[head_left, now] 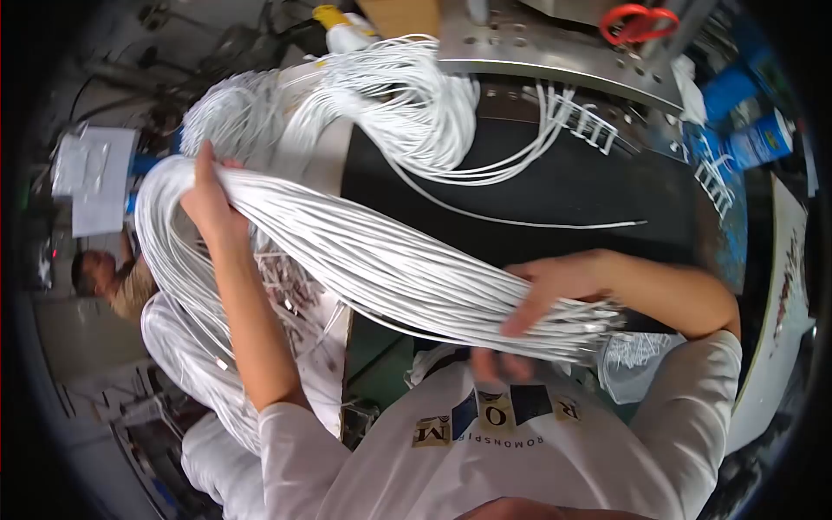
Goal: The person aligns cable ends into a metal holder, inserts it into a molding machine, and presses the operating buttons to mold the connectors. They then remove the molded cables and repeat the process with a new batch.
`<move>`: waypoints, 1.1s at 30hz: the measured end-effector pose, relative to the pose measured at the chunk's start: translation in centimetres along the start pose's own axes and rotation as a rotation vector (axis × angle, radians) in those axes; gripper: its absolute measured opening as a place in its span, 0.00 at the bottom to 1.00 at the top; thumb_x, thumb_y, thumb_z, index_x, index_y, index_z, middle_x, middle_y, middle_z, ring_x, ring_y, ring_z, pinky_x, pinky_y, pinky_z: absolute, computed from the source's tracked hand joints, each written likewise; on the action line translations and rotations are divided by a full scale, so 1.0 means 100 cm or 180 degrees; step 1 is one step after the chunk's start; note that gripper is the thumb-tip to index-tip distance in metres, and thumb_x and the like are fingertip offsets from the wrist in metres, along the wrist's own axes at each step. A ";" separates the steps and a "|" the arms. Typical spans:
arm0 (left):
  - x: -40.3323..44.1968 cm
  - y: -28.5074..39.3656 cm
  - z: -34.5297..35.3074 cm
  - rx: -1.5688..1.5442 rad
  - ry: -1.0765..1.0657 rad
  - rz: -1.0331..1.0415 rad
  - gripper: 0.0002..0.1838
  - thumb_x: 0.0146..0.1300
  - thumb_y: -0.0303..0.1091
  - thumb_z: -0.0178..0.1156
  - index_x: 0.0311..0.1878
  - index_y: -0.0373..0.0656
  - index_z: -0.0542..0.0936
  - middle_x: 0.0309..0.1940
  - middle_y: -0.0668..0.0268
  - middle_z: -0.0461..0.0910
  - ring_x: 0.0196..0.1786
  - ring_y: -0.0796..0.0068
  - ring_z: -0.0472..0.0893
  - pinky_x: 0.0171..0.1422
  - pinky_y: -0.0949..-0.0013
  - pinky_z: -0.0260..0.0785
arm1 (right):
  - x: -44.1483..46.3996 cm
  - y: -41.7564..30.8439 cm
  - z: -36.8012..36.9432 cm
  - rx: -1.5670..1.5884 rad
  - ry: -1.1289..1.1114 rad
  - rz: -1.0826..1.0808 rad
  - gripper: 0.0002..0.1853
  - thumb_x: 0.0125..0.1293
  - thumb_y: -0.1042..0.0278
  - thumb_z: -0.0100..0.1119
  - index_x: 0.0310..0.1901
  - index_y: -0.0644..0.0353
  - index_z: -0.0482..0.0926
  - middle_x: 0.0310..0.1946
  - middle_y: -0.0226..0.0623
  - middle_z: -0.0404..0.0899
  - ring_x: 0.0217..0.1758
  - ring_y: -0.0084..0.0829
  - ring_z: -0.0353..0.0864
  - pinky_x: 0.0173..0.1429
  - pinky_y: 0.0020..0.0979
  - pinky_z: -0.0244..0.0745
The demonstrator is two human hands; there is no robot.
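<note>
A thick bundle of white cables (373,256) stretches across in front of my chest. My left hand (212,195) is closed round it at the left, where the cables bend over and hang down. Toward the other end, my right hand (555,290) wraps the bundle, thumb on top and blurred fingertips showing underneath. Just past that hand, the cut cable ends gather in a loose tuft with small tips too blurred to make out.
More white cables (407,104) lie coiled on the black work surface (607,195), one stretching right. Behind stands a metal machine plate (555,69) with red-handled scissors (637,24). A blue spray can (761,141) is at right, a white bin (637,364) below. Another person (113,277) is at far left.
</note>
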State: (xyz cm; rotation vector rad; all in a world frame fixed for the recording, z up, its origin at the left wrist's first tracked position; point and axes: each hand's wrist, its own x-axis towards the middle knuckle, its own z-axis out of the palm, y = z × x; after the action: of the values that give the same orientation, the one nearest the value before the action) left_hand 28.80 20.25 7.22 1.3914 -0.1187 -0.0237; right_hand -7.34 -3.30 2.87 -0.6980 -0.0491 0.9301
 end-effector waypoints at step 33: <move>-0.145 -0.043 0.047 0.2892 -0.2007 0.1901 0.12 0.76 0.33 0.64 0.36 0.34 0.80 0.25 0.59 0.74 0.28 0.70 0.72 0.36 0.64 0.67 | -0.137 0.033 -0.048 -0.5618 0.5577 -0.0816 0.08 0.73 0.69 0.64 0.46 0.63 0.78 0.41 0.48 0.80 0.43 0.53 0.81 0.48 0.48 0.74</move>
State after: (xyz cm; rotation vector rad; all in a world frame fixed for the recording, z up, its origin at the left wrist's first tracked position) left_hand 14.13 16.18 2.80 2.1537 -1.1840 0.1030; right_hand -16.59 -14.78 0.67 -2.8173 0.6557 -0.5246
